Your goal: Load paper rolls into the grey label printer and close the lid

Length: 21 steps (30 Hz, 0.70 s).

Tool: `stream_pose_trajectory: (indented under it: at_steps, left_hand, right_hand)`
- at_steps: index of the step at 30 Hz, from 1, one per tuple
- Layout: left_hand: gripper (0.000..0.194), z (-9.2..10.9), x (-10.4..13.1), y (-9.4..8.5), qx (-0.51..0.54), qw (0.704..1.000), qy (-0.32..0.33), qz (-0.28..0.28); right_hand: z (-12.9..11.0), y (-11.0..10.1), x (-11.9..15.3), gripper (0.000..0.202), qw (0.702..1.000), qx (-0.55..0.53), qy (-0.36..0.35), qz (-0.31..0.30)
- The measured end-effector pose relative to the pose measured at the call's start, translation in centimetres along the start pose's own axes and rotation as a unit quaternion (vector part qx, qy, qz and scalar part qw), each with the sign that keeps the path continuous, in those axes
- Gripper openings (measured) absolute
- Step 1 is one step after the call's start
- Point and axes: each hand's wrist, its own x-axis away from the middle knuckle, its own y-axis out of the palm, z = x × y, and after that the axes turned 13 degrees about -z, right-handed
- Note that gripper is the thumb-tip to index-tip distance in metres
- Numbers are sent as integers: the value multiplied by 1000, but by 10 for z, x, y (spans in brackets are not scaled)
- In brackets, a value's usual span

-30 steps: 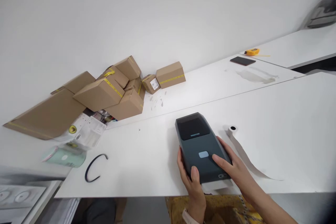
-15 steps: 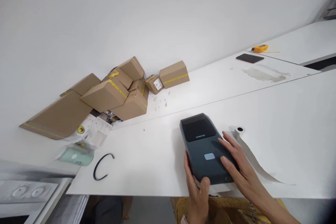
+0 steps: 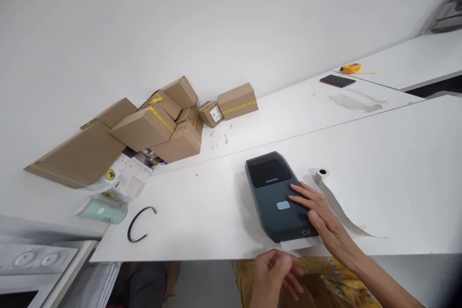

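A dark blue-grey device point(image 3: 279, 216), perhaps a portable printer, lies on the white table with its black panel at the far end and a pale blue button in the middle. A white paper strip point(image 3: 298, 244) shows at its near end. My right hand point(image 3: 319, 207) rests on the device's right side, fingers spread along its top. Off the device, my left hand point(image 3: 272, 272) hovers by the table's front edge below the strip; its fingers are loosely curled, apart and a little blurred, with nothing visible in them.
A white paper roll point(image 3: 321, 174) trails a long strip right of the device. Cardboard boxes point(image 3: 144, 127) are stacked at the back left, near a green pouch point(image 3: 104, 211) and a black curved band point(image 3: 139, 224). Farther right lie a black tablet-like slab point(image 3: 337, 81) and a yellow tape measure point(image 3: 351, 68).
My left hand has let go of the device's left side and come down toward the table edge. My right hand now lies flatter on the device. The view has shifted slightly.
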Motion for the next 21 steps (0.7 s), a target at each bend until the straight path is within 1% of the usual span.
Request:
stream_pose_trajectory:
  at_steps: [1, 2, 3, 5, 8, 12, 15, 19, 21]
  left_hand:
    - [69, 2, -4, 7, 13, 999, -18, -24]
    - [72, 3, -8, 13, 17, 999, -26, -35]
    - [74, 4, -12, 20, 15, 999, -25, -34]
    - [77, 5, -18, 30, 9, 1000, -15, -14]
    - [77, 3, -22, 37, -4, 1000, 14, 16]
    - [73, -3, -23, 35, -22, 999, 37, 15]
    - [69, -2, -23, 31, -74, 995, 62, 6]
    - [70, 4, -21, 22, -116, 990, 62, -51]
    - [68, 4, -17, 16, -118, 990, 60, -49]
  right_hand:
    - [0, 1, 0, 38, 1000, 2, -2, 3]
    - [1, 1, 0, 38, 1000, 5, -3, 3]
    - [1, 1, -1, 38, 1000, 7, -5, 2]
    - [2, 1, -1, 38, 1000, 10, -6, -5]
    - [2, -1, -1, 38, 1000, 17, -12, -8]
    - [3, -1, 0, 38, 999, 30, -12, -14]
    - [2, 0, -1, 38, 999, 51, -8, -11]
    - [0, 0, -2, 37, 988, 147, -56, -8]
    - [-1, -1, -2, 37, 977, 199, -75, -15]
